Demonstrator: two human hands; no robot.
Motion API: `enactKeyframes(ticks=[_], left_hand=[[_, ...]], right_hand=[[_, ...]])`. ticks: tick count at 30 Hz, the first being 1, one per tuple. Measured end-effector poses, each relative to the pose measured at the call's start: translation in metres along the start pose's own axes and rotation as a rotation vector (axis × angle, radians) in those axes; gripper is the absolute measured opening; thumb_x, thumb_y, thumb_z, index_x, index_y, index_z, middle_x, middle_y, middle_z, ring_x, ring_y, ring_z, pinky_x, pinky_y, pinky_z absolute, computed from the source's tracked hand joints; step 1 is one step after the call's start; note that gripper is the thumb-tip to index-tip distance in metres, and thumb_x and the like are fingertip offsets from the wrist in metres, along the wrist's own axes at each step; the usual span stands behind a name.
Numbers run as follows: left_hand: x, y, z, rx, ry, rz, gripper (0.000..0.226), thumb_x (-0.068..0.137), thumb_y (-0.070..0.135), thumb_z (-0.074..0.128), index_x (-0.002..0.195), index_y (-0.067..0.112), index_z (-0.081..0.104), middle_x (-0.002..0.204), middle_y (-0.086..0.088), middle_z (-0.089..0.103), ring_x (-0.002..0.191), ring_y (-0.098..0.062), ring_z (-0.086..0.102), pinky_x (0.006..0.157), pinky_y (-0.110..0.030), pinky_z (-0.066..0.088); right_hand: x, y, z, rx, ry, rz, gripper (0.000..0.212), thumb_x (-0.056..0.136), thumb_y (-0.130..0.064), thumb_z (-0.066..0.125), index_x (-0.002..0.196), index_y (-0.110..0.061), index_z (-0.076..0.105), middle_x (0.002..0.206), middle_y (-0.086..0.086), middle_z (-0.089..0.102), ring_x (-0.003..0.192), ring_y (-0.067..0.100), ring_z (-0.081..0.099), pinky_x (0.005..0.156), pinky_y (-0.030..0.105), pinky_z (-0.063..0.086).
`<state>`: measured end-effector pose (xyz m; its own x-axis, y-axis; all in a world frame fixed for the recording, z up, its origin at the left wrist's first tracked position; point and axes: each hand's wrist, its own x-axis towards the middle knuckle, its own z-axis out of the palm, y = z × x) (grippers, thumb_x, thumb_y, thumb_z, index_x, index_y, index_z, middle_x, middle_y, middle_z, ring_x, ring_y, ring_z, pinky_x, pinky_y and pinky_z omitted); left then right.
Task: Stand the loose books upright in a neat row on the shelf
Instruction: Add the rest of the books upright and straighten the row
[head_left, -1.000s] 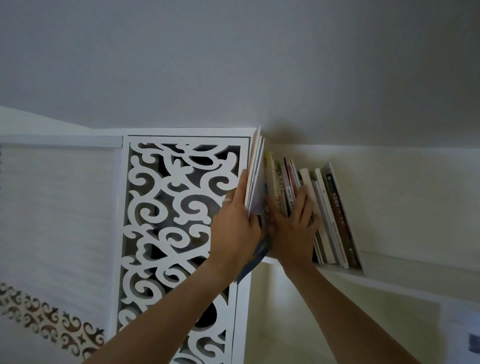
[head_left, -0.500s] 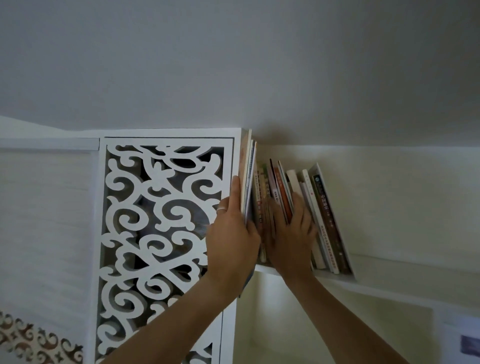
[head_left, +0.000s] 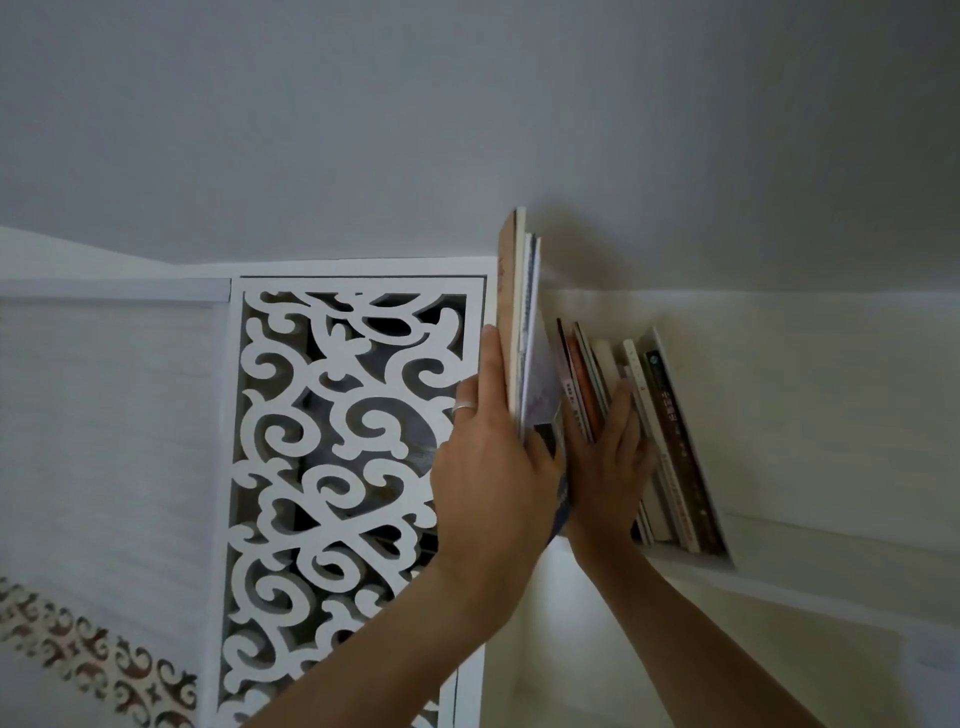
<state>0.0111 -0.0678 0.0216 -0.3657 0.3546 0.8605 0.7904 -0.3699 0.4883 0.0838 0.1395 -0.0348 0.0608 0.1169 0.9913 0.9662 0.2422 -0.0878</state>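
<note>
Since half a second back, the thin books (head_left: 522, 332) in my left hand (head_left: 485, 467) have lifted so their tops poke above the fretwork panel (head_left: 337, 441), and the view has swung a bit. Left hand clasps them flat, fingers up the outer cover, thumb side hidden. My right hand (head_left: 605, 467) lies open, palm pressed on the leaning row (head_left: 665, 441) at 3 o'clock, gripping nothing. That row tilts toward 11 on the shelf (head_left: 810, 577). Looks like I'm making a gap, so slotting in comes next, not done yet.
</note>
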Motion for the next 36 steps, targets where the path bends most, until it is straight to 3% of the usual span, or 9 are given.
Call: enactKeyframes(ticks=[2, 5, 11, 14, 17, 23, 28, 32, 36], left_hand=[[0.004, -0.004, 0.001, 0.043, 0.003, -0.026, 0.086, 0.099, 0.012, 0.053, 0.164, 0.035, 0.002, 0.139, -0.006, 0.051, 0.087, -0.013, 0.059, 0.073, -0.037, 0.063], [0.011, -0.006, -0.002, 0.081, 0.024, -0.029, 0.087, 0.098, 0.011, 0.055, 0.164, 0.033, 0.004, 0.137, -0.007, 0.052, 0.087, -0.018, 0.064, 0.068, -0.039, 0.063], [0.016, 0.0, -0.001, 0.197, 0.004, -0.003, 0.083, 0.099, 0.016, 0.054, 0.165, 0.029, 0.005, 0.141, -0.009, 0.051, 0.077, -0.018, 0.061, 0.072, -0.039, 0.063], [0.006, 0.003, 0.011, 0.106, -0.069, 0.021, 0.078, 0.101, 0.019, 0.052, 0.164, 0.032, 0.008, 0.136, -0.005, 0.054, 0.09, -0.019, 0.068, 0.079, -0.039, 0.063], [-0.005, 0.0, 0.023, 0.078, -0.104, 0.009, 0.083, 0.1, 0.014, 0.054, 0.164, 0.037, 0.005, 0.146, -0.003, 0.05, 0.1, -0.017, 0.067, 0.088, -0.034, 0.061], [0.002, -0.013, 0.028, 0.086, -0.065, -0.081, 0.085, 0.1, 0.014, 0.054, 0.164, 0.035, 0.002, 0.147, -0.006, 0.048, 0.104, -0.023, 0.067, 0.083, -0.041, 0.063], [-0.001, -0.018, 0.021, 0.158, -0.04, -0.102, 0.083, 0.102, 0.017, 0.051, 0.164, 0.032, -0.001, 0.15, -0.007, 0.046, 0.105, -0.024, 0.067, 0.083, -0.039, 0.061], [-0.003, -0.02, 0.023, 0.208, -0.038, -0.079, 0.088, 0.1, 0.015, 0.054, 0.164, 0.032, -0.004, 0.156, -0.004, 0.041, 0.104, -0.023, 0.068, 0.083, -0.037, 0.061], [-0.006, -0.024, 0.024, 0.212, -0.048, -0.08, 0.087, 0.101, 0.015, 0.054, 0.163, 0.031, -0.005, 0.157, -0.003, 0.039, 0.105, -0.021, 0.068, 0.083, -0.033, 0.057]], right_hand=[[0.002, 0.006, -0.001, -0.03, -0.005, 0.028, 0.094, 0.096, -0.056, 0.063, 0.164, -0.029, 0.003, 0.168, 0.024, 0.012, 0.154, 0.042, 0.02, 0.112, 0.06, 0.035], [0.002, 0.006, -0.004, -0.027, -0.028, 0.068, 0.084, 0.096, -0.064, 0.054, 0.163, -0.036, 0.012, 0.167, 0.025, 0.012, 0.154, 0.044, 0.015, 0.113, 0.063, 0.029], [0.003, 0.007, -0.007, -0.019, -0.076, 0.048, 0.088, 0.091, -0.059, 0.064, 0.162, -0.038, 0.018, 0.169, 0.023, 0.008, 0.155, 0.043, 0.011, 0.11, 0.064, 0.03], [0.006, 0.004, -0.007, -0.005, -0.073, 0.054, 0.085, 0.089, -0.068, 0.061, 0.16, -0.038, 0.025, 0.168, 0.022, 0.012, 0.155, 0.042, 0.014, 0.11, 0.065, 0.03], [0.006, 0.007, -0.01, 0.048, -0.048, 0.036, 0.081, 0.091, -0.069, 0.057, 0.159, -0.038, 0.027, 0.168, 0.022, 0.016, 0.154, 0.043, 0.017, 0.109, 0.065, 0.029], [0.007, 0.001, -0.011, 0.033, -0.06, 0.048, 0.089, 0.088, -0.07, 0.061, 0.161, -0.041, 0.019, 0.168, 0.023, 0.014, 0.153, 0.043, 0.019, 0.107, 0.063, 0.032], [0.005, -0.006, -0.007, 0.03, -0.055, 0.048, 0.096, 0.092, -0.059, 0.063, 0.162, -0.041, 0.0, 0.168, 0.024, 0.014, 0.154, 0.044, 0.017, 0.11, 0.064, 0.03], [0.004, -0.009, -0.005, 0.025, -0.06, 0.051, 0.083, 0.096, -0.056, 0.06, 0.162, -0.039, 0.014, 0.167, 0.024, 0.014, 0.153, 0.044, 0.018, 0.108, 0.065, 0.031], [0.004, -0.009, -0.006, 0.026, -0.058, 0.054, 0.083, 0.096, -0.057, 0.06, 0.162, -0.038, 0.014, 0.168, 0.024, 0.014, 0.153, 0.044, 0.018, 0.107, 0.066, 0.031]])
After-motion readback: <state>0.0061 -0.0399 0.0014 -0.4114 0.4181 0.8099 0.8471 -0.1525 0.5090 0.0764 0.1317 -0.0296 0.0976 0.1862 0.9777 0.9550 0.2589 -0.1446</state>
